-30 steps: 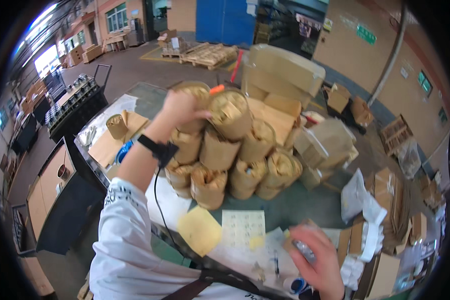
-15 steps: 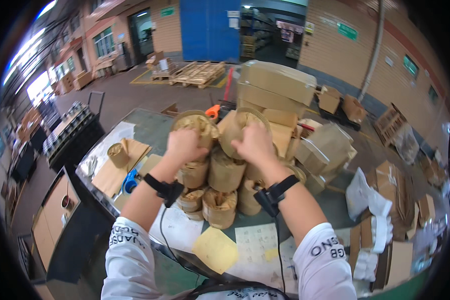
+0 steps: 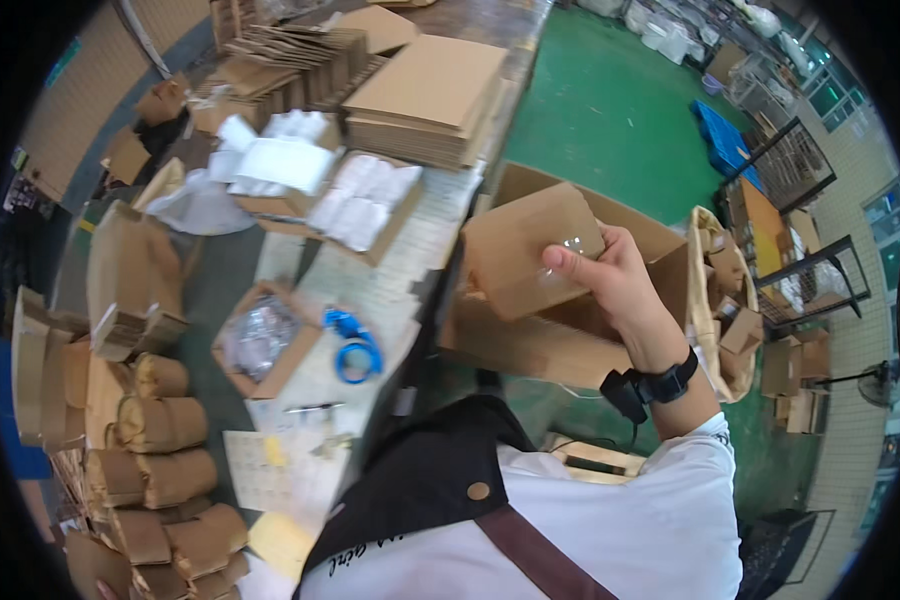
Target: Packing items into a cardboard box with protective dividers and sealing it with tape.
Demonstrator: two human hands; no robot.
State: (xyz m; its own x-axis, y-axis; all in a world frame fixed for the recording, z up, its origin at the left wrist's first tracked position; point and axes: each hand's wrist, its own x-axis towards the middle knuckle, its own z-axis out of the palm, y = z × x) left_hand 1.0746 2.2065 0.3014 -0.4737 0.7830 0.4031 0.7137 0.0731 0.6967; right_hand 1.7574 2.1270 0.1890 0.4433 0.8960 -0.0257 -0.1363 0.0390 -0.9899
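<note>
My right hand [image 3: 615,275] grips a small brown cardboard box [image 3: 520,250] by its right end, thumb on top over a shiny strip of clear tape. The small box is held tilted over the mouth of a large open carton [image 3: 540,345], to the right of the table. What lies deep inside the carton is mostly hidden. At the lower left rim, only a sliver of my left hand [image 3: 106,590] shows beside the stacked brown paper-wrapped bundles [image 3: 178,478]; its fingers are too hidden to read.
On the table lie a blue tape dispenser [image 3: 355,350], an open box with a clear plastic bag [image 3: 260,340], a box of white packets [image 3: 365,205] and stacked cardboard sheets [image 3: 425,90]. A cream sack of small boxes [image 3: 720,300] stands right of the carton.
Both hands were on paper-wrapped rolls on the table. Now the view has swung right, and my right hand holds a small cardboard box over the carton, while my left is nearly out of sight.
</note>
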